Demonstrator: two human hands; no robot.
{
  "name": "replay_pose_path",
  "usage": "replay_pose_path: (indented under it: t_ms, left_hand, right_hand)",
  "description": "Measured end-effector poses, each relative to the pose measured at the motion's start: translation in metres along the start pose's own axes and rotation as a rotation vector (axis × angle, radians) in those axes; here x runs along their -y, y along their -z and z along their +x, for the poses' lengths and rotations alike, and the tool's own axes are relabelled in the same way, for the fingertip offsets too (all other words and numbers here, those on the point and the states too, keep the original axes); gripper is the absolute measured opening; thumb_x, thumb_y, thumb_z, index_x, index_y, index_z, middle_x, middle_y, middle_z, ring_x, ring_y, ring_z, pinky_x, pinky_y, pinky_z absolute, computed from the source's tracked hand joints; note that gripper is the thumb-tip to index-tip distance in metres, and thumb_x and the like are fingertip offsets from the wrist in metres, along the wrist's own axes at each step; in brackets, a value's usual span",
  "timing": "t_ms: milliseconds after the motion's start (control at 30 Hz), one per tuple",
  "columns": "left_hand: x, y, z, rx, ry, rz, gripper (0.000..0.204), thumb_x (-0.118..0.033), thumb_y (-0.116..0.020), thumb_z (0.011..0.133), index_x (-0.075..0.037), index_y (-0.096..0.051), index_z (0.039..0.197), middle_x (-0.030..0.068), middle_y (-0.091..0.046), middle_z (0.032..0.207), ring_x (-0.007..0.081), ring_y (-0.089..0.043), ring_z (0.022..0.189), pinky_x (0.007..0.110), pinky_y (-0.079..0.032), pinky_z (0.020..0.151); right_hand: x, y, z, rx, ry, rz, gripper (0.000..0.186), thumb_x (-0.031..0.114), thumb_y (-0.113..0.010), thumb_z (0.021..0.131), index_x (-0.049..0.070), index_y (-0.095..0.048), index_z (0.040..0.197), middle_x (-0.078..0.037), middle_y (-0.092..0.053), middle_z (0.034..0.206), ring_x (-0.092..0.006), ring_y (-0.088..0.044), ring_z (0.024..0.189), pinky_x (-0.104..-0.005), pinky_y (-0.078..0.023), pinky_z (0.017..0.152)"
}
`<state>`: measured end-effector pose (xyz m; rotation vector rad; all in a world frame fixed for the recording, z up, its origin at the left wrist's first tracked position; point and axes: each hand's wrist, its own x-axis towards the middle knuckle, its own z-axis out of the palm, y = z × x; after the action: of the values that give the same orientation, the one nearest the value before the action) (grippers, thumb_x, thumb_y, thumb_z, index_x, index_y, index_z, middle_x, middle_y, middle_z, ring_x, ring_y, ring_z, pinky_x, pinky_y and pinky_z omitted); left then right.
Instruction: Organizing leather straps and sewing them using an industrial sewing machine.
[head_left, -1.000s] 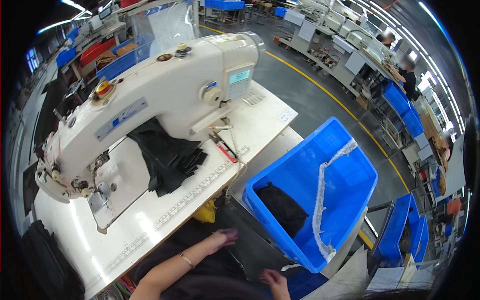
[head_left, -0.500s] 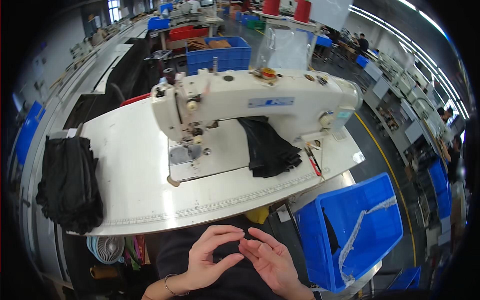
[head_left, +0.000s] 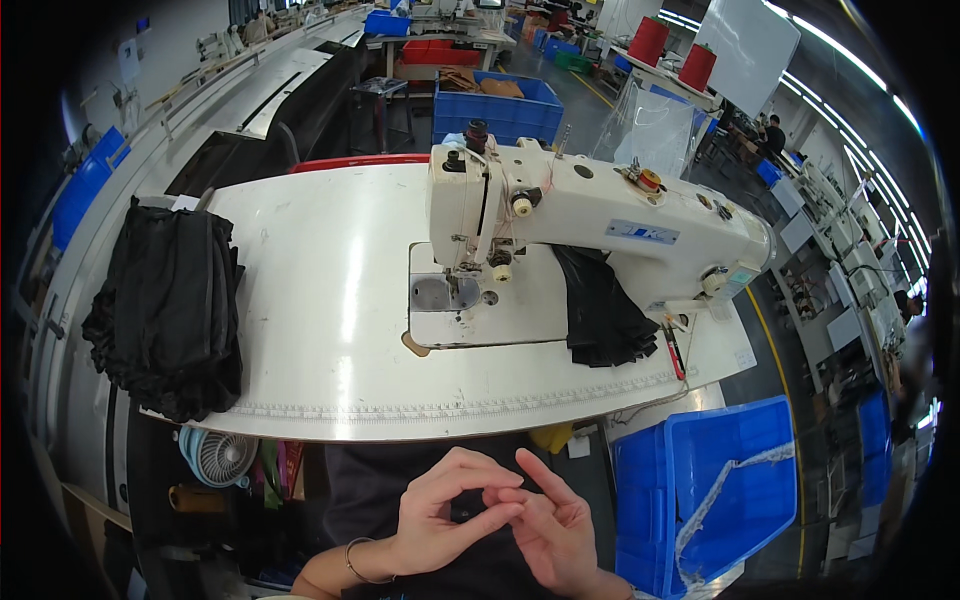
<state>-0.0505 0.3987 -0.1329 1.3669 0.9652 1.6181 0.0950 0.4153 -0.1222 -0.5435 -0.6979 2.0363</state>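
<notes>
Low in the head view, in front of the table's edge, my left hand (head_left: 450, 508) and my right hand (head_left: 556, 528) meet at the fingertips. The left thumb and fingers curve into a pinch against the right fingertips. My right index finger sticks up, while its other fingers bend in toward the left hand. Anything between the fingertips is hidden or too small to tell. Beyond them stands a white sewing machine (head_left: 600, 205) on a white table (head_left: 310, 330). Black fabric pieces (head_left: 608, 315) lie fanned under its arm. A thick stack of black fabric (head_left: 175, 305) rests at the table's left end.
Red-handled snips (head_left: 675, 352) lie right of the fanned pieces. A blue bin (head_left: 735, 490) with a pale strip over it stands at the lower right. Under the table's left front is a small fan (head_left: 222, 457). A blue crate (head_left: 500, 115) stands behind the machine.
The view has shifted, so the table and machine sit farther right in it. My fingertips have come closer together, and the right index finger has lifted away from the others.
</notes>
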Motion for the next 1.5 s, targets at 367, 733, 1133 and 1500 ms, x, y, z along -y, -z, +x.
replay_pose_path:
  t_ms: [367,733,1133,1500]
  left_hand:
    - [0.001,0.022,0.011,-0.072,0.077,-0.159,0.019,0.004,-0.063,0.079,0.001,-0.065,0.098,0.0088,-0.060,0.092,0.0130,-0.056,0.081,0.023,-0.045,0.069]
    - [0.003,0.030,0.018,-0.056,0.183,-0.174,0.022,-0.006,-0.046,0.091,0.006,-0.064,0.094,0.0146,-0.061,0.092,0.0206,-0.057,0.086,0.031,-0.046,0.076]
    - [0.031,0.007,0.011,-0.120,0.064,0.008,0.010,-0.010,-0.057,0.084,-0.001,-0.053,0.085,0.0079,-0.050,0.081,0.0168,-0.047,0.077,0.036,-0.041,0.081]
    - [0.040,-0.026,-0.025,0.060,0.113,0.099,0.016,-0.017,-0.045,0.090,-0.006,-0.040,0.079,0.0031,-0.034,0.075,0.0130,-0.034,0.071,0.027,-0.032,0.069]
  right_hand:
    - [-0.016,-0.001,0.016,-0.002,0.097,-0.216,0.055,-0.003,-0.046,0.089,-0.004,-0.021,0.137,-0.023,-0.060,0.108,-0.0316,-0.055,0.109,-0.0448,-0.039,0.099]
    - [-0.011,-0.013,0.030,-0.070,-0.012,-0.118,0.054,0.005,-0.053,0.089,-0.005,-0.028,0.136,-0.018,-0.061,0.109,-0.0268,-0.057,0.105,-0.0411,-0.041,0.096]
    - [-0.022,0.006,0.017,-0.061,-0.139,0.010,0.054,0.007,-0.049,0.092,0.001,-0.023,0.140,-0.007,-0.059,0.114,-0.0069,-0.050,0.107,-0.0226,-0.035,0.098]
    - [-0.047,0.016,-0.038,-0.147,0.078,0.253,0.056,0.015,-0.052,0.092,-0.001,-0.025,0.138,-0.006,-0.055,0.120,-0.0066,-0.051,0.108,-0.0202,-0.037,0.095]
